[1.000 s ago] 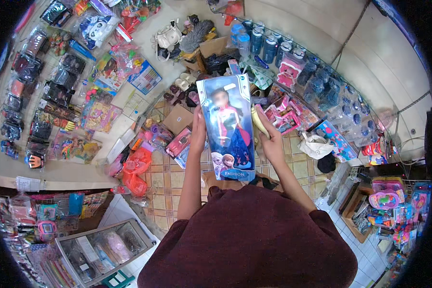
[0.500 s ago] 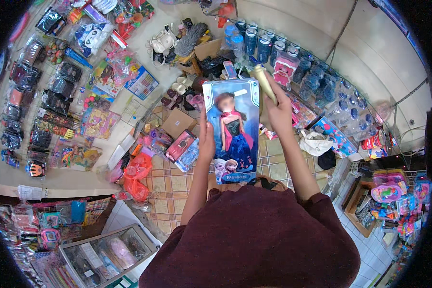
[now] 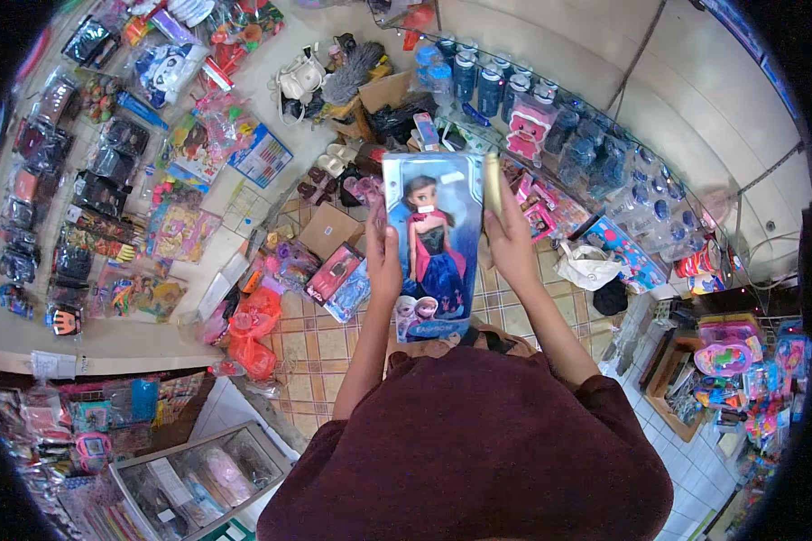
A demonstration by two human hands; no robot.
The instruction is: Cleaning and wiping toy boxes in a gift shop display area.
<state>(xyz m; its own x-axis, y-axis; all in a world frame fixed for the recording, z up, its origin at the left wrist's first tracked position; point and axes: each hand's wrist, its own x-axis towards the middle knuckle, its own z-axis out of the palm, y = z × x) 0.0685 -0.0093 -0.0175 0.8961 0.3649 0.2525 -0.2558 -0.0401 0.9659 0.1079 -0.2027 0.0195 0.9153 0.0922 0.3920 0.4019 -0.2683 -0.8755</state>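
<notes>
This looks like a shop, with hanging rows of packaged goods (image 3: 99, 192) and lined-up bottles (image 3: 491, 92).

The person wears a dark maroon top (image 3: 478, 451), one plain colour across the broad rounded back and shoulders, its surface matt and faintly speckled. The left sleeve (image 3: 323, 455) and right sleeve (image 3: 618, 415) match it, loose and wide, the right one creased in soft folds near its opening. Both stop around the elbows, so the slender left forearm (image 3: 363, 352) and right forearm (image 3: 552, 325) are bare, as are the left hand (image 3: 383, 261) and right hand (image 3: 512, 243).
</notes>
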